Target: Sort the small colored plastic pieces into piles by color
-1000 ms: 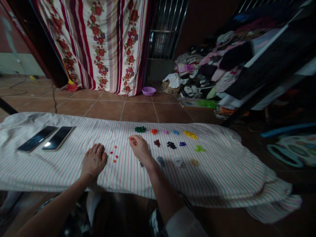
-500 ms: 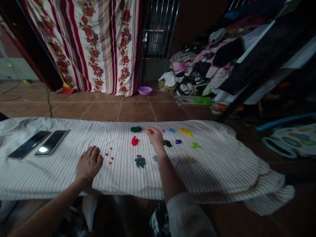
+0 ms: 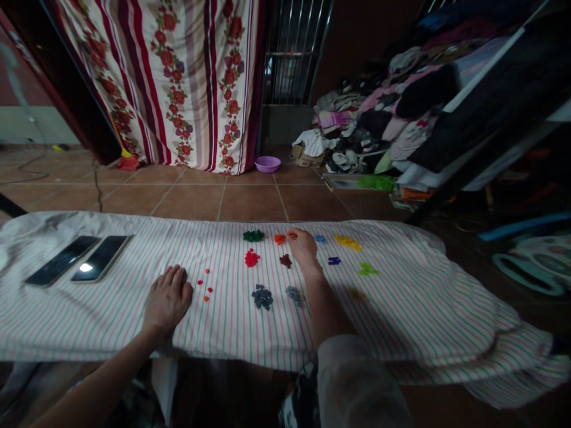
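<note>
My left hand (image 3: pixel 167 299) lies flat on the striped cloth (image 3: pixel 116 315), fingers spread, just left of several small red and orange pieces (image 3: pixel 210 290). Over the far part of the cloth, my right hand (image 3: pixel 303 248) has its fingers pinched together beside the orange pile (image 3: pixel 279 239); whatever is between the fingertips is too small to name. Around it sit a brown pile (image 3: pixel 285 260), a dark green pile (image 3: pixel 253 236), a red pile (image 3: pixel 251 257) and a blue pile (image 3: pixel 320 238). Nearer me are dark grey pieces (image 3: pixel 262 296) and lighter grey ones (image 3: pixel 293 294).
Two phones (image 3: pixel 62 260) (image 3: pixel 102 258) lie at the left. Yellow (image 3: pixel 348 242), purple (image 3: pixel 333 261), lime green (image 3: pixel 368 268) and tan (image 3: pixel 357 293) piles are at the right. Beyond the table are a purple basin (image 3: pixel 267 164), a curtain (image 3: pixel 196 89) and heaped clothes (image 3: pixel 379 113).
My right hand has moved slightly right, uncovering the orange and brown piles and now covering the pink and black ones. The whole view has shifted a little; my left hand stays resting on the cloth.
</note>
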The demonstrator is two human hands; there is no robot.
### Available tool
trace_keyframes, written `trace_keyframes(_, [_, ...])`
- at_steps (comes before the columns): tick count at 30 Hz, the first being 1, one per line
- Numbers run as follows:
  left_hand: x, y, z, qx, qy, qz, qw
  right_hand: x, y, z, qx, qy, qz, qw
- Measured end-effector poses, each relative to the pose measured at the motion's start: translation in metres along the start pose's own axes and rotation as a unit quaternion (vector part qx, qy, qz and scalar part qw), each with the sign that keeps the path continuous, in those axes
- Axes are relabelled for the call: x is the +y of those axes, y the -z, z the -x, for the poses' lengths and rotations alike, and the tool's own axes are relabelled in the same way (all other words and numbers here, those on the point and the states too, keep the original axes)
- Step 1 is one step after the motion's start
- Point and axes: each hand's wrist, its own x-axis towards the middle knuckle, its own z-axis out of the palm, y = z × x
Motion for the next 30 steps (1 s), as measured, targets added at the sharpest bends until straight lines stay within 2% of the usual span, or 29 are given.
trace_keyframes(14, [0.003, 0.003, 0.000, -0.001, 0.008, 0.008, 1.000, 0.005, -0.014, 0.006, -0.008, 0.022, 0.079, 0.997])
trace_keyframes(23, [0.003, 0.005, -0.001, -0.018, 0.004, -0.004, 1.000, 0.004, -0.018, 0.006, -0.023, 0.017, 0.028, 0.999])
trace_keyframes(30, [0.005, 0.006, -0.001, -0.017, 0.015, 0.013, 1.000, 0.007, -0.021, 0.005, -0.011, -0.001, -0.021, 1.000])
